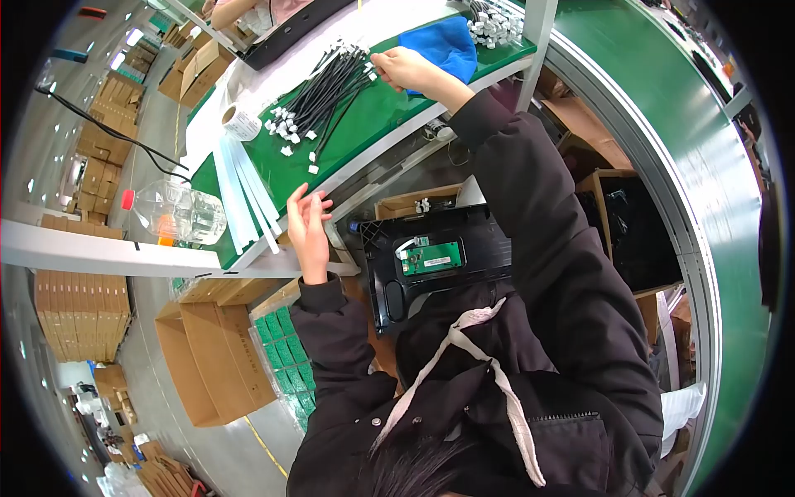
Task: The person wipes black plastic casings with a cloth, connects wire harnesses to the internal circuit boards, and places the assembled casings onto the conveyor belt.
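Observation:
My right hand [403,69] is over the far end of a bundle of black cables with white connectors [331,87] on the green bench, its fingers pinched; what they hold is too small to make out. A blue cloth [443,48] lies just beside it. My left hand [310,225] is held up in front of the bench edge, fingers apart, with nothing in it. Below and between my hands, a black plastic housing [389,261] rests near my lap, with a green circuit board [432,258] on it.
On the bench stand a label roll [242,123], pale strips [240,195] and a clear bottle [186,211]. More white connectors [495,26] lie far right. Cardboard boxes [217,360] and green board trays [286,356] are at left. Another person's arm [236,12] shows at the top.

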Demonstrator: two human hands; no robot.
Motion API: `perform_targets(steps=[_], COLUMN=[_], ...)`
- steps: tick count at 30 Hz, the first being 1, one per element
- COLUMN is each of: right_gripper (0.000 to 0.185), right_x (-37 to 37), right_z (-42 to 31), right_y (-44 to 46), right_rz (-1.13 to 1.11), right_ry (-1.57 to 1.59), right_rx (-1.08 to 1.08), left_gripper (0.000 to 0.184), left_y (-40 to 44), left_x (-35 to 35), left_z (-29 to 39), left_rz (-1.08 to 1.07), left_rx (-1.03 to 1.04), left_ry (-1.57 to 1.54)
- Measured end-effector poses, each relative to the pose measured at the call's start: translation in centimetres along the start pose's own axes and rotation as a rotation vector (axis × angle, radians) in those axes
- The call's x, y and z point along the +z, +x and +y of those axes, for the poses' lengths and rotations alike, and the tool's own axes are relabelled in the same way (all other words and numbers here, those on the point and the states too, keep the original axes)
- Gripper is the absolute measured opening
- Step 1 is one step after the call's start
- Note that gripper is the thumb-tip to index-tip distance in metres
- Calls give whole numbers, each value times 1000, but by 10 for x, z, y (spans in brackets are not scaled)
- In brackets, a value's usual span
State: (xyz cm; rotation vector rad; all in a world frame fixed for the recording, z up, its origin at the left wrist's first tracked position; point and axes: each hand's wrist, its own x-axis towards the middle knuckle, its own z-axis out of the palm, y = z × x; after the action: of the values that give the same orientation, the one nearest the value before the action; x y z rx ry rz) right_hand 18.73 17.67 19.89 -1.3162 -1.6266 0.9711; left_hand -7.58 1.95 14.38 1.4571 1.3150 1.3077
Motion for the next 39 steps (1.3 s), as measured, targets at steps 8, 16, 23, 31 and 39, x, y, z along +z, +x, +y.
perform_targets(steps=[8,16,23,31,39], right_gripper=[37,38,46,45,47], right_x=[8,18,37,63,70], right_z=[2,17,20,40,9], right_y=[-36,-70,-126,-131,-152], right_rz=[-228,-542,-495,-411,-190], right_ry=[441,1013,1039,1118,803], right_rx=[263,574,262,104,-63], left_gripper=[36,37,37,39,45], left_y=[14,6,1,15,29], left_x=[-4,11,19,36,35], left_z=[3,5,15,10,7], left_rz=[8,4,-65,-139,-5], left_rx=[-97,-93,-96,-104,4], left_ry=[-243,-346,-478,-468,-463])
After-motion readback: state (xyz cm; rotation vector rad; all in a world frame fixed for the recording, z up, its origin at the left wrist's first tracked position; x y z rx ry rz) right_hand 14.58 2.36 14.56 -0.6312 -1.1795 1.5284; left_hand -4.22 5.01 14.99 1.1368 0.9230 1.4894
